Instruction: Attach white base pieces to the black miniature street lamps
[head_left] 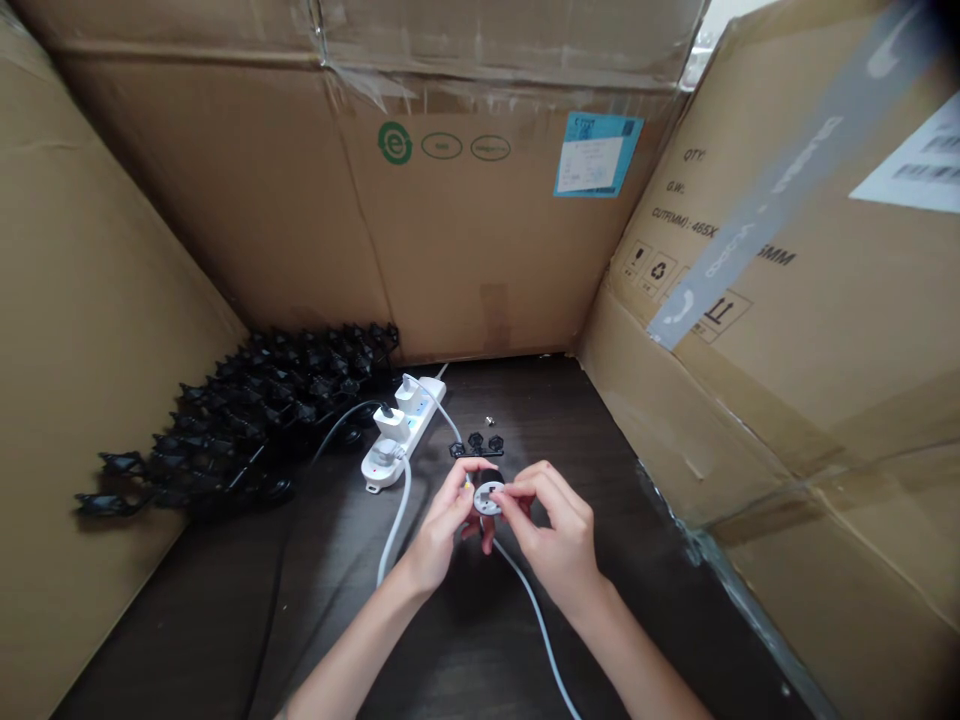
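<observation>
A small round device with a pale grey face and a dark body (489, 498) is held up over the dark tabletop. My left hand (448, 515) is closed around its left side and underside. The thumb and fingertips of my right hand (550, 510) pinch together at the right part of the face; whether a tiny part sits between them is hidden. A small yellow spot shows by my left thumb. Just beyond my hands lies a black plastic piece with several hexagonal parts (475, 446). Past it is a tiny shiny metal piece (490, 421).
A white power strip (373, 470) with chargers and cords plugged in stands left of centre. Several black spiky plastic parts (262, 400) are heaped at the left. A grey cable (536, 610) runs toward the front edge. Cardboard boxes (465, 250) wall in the left, back and right.
</observation>
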